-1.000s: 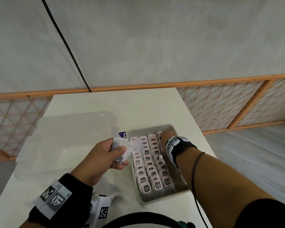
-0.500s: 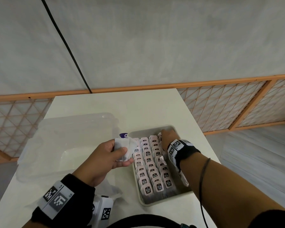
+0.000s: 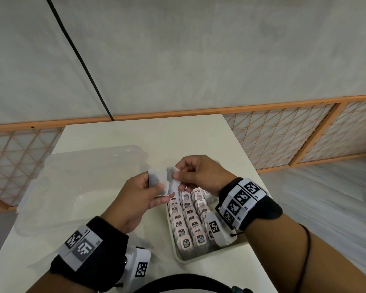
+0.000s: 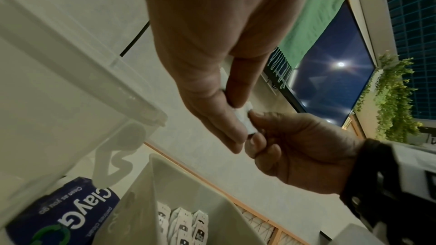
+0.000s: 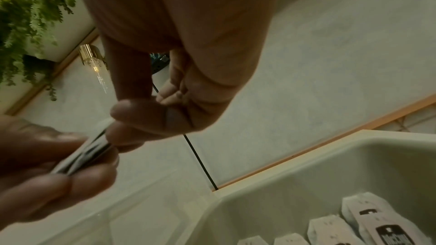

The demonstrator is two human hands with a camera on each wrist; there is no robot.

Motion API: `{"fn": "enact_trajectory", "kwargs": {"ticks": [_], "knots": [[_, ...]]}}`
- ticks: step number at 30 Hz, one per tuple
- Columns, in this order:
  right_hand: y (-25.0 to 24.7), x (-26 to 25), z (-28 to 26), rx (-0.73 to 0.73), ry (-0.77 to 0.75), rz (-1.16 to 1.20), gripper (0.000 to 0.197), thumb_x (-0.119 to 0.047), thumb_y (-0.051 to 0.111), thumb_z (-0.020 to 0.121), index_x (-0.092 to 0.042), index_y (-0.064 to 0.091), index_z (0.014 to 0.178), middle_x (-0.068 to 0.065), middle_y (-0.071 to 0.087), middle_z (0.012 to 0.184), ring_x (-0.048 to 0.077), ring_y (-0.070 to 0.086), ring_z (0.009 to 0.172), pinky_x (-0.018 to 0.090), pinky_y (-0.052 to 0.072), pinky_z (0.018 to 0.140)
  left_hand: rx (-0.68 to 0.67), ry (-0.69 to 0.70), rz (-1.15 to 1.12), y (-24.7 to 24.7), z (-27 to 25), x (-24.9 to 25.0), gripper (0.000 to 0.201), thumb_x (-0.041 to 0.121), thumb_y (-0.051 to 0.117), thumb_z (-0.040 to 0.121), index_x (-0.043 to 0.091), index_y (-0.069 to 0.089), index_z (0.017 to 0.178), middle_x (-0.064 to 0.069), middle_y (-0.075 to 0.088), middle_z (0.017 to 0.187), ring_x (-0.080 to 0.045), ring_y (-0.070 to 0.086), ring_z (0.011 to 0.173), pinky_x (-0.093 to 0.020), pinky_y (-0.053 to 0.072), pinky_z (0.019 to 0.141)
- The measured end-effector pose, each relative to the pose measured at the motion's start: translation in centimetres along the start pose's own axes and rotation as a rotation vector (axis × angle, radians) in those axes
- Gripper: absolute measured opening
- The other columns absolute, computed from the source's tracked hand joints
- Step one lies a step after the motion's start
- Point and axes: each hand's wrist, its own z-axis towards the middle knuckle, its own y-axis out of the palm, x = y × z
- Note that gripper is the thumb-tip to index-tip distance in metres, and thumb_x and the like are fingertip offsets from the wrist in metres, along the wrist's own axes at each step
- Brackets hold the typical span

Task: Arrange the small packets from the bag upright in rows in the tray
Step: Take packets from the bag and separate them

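Note:
My left hand [image 3: 154,188] holds a small stack of white packets [image 3: 160,179] above the table, just left of the tray. My right hand [image 3: 181,174] pinches the right end of the top packet [image 3: 173,173] between thumb and forefinger. The left wrist view shows both hands meeting on the packets [image 4: 244,116]; in the right wrist view the packets [image 5: 87,151] appear edge-on between the fingers. The beige tray [image 3: 182,260] below holds several upright packets [image 3: 187,225] in three rows, labels facing me. My right wrist hides the tray's right side.
A clear plastic box [image 3: 82,182] stands left of the tray on the white table [image 3: 135,134]. A blue packet labelled "Clayg" [image 4: 70,210] lies between box and tray. The table's right edge runs close beside the tray.
My right hand has lifted out of the tray's far end and come left to pinch the packets in my left hand, which rose slightly.

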Motion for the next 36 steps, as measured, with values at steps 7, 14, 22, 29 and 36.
{"fn": "enact_trajectory", "kwargs": {"ticks": [7, 14, 22, 29, 36], "knots": [[-0.2, 0.3, -0.7, 0.239, -0.144, -0.164, 0.004, -0.030, 0.073, 0.080, -0.027, 0.072, 0.082, -0.007, 0.053, 0.048, 0.009, 0.053, 0.044, 0.024, 0.040, 0.055, 0.255, 0.073, 0.207, -0.8, 0.2, 0.1, 0.012, 0.009, 0.064, 0.087, 0.017, 0.069, 0.094, -0.007, 0.064, 0.082, -0.020, 0.056, 0.055, -0.026, 0.047, 0.051], [0.7, 0.8, -1.5, 0.453, -0.547, -0.173, 0.019, -0.020, 0.076, 0.079, -0.038, 0.075, 0.085, -0.012, 0.069, 0.070, 0.012, 0.062, 0.058, 0.035, 0.057, 0.061, 0.152, -0.055, -0.123, -0.7, 0.2, 1.2, 0.019, -0.007, 0.048, 0.082, 0.004, 0.060, 0.073, -0.014, 0.059, 0.075, -0.020, 0.056, 0.052, -0.020, 0.044, 0.044], [1.6, 1.6, -1.7, 0.455, -1.011, -0.746, 0.011, -0.012, 0.081, 0.074, -0.014, 0.078, 0.084, -0.001, 0.070, 0.078, 0.010, 0.065, 0.065, 0.014, 0.049, 0.061, 0.028, 0.043, -0.303, -0.1, 0.2, 2.2, 0.013, 0.009, 0.063, 0.075, 0.000, 0.061, 0.084, -0.010, 0.063, 0.071, -0.015, 0.058, 0.058, -0.018, 0.052, 0.053], [1.5, 1.6, -2.2, 0.385, -0.885, -0.617, 0.019, -0.001, 0.070, 0.075, -0.014, 0.075, 0.088, -0.003, 0.069, 0.087, -0.001, 0.058, 0.065, 0.011, 0.047, 0.062, 0.176, 0.345, 0.113, -0.6, 0.0, 1.6, 0.030, -0.008, 0.072, 0.073, 0.015, 0.054, 0.080, 0.003, 0.064, 0.071, -0.017, 0.057, 0.062, -0.028, 0.049, 0.055], [0.9, -1.0, -2.0, 0.385, -0.537, -0.393, 0.026, -0.027, 0.070, 0.085, -0.028, 0.065, 0.110, -0.010, 0.063, 0.090, 0.009, 0.056, 0.068, 0.013, 0.045, 0.063, 0.222, 0.583, 0.621, 0.1, -0.9, 2.3, 0.033, 0.005, 0.075, 0.074, 0.027, 0.054, 0.086, 0.006, 0.062, 0.081, -0.007, 0.058, 0.078, -0.009, 0.044, 0.064]]}}
